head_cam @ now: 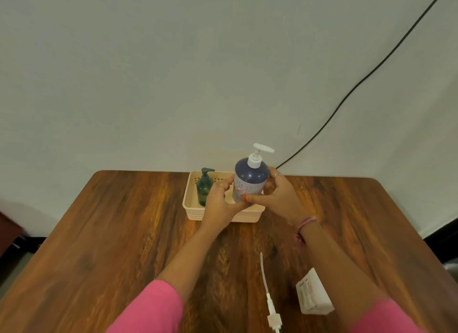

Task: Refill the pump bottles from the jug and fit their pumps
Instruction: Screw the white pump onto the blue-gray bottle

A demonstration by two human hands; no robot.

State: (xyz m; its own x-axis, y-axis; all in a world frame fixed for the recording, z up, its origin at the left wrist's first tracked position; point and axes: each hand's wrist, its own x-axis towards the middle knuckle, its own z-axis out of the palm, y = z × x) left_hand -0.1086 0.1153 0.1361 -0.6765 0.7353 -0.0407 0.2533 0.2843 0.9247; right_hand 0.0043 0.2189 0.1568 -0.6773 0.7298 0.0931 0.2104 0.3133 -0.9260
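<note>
Both hands grasp big blue bottle [250,181], upright, white pump fitted, held over right half of basket [192,210]. Left hand [219,203] curls round its left side, right hand [281,196] round its right; long axis vertical between the 2 palms. Green bottle [204,187] stands in basket's left half. Loose pump [269,298] lies on table [124,221], well nearer than basket, closer to right arm. Likely next: lower bottle straight down into basket.
</note>
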